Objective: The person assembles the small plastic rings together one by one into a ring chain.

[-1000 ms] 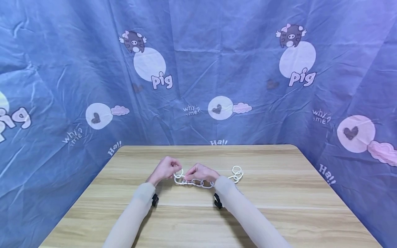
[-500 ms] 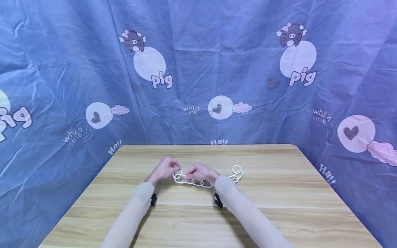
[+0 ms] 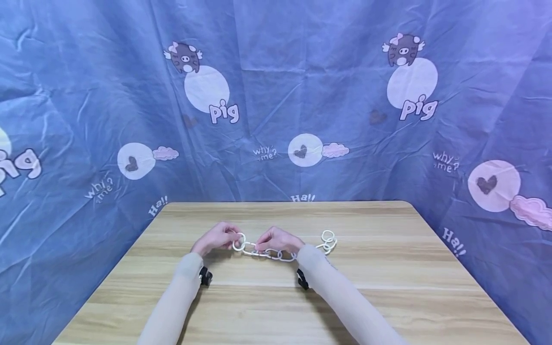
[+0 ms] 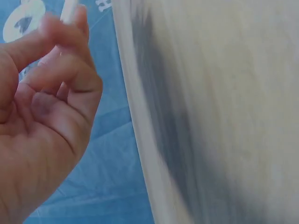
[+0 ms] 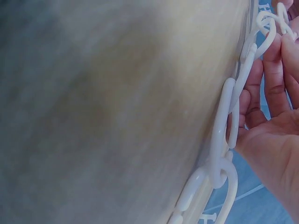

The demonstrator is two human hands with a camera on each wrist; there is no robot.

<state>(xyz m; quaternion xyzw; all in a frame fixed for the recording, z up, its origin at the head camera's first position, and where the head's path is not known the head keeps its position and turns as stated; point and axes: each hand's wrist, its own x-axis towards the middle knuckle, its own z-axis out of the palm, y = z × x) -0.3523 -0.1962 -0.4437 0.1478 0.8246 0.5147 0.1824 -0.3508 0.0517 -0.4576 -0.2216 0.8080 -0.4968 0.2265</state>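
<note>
A white plastic chain (image 3: pixel 286 259) of oval links runs across the wooden table, partly hidden behind the right wrist in the head view. My left hand (image 3: pixel 217 237) pinches the end link (image 3: pixel 239 242) at the chain's left end, thumb against finger. In the left wrist view a bit of white link (image 4: pixel 69 10) shows between those fingertips, the other fingers curled loosely. My right hand (image 3: pixel 279 240) pinches a link close to that end. Several more links (image 5: pixel 222 126) trail past its palm in the right wrist view.
The chain's other end (image 3: pixel 328 242) curls on the table (image 3: pixel 276 306) to the right. Behind the table's far edge hangs a blue printed curtain (image 3: pixel 267 96), which also lines both sides. Each wrist carries a black camera mount (image 3: pixel 205 276).
My left hand has drawn left and slightly nearer, pulling the end link away from the right hand, and that stretch of chain is straighter. The right hand has stayed nearly in place.
</note>
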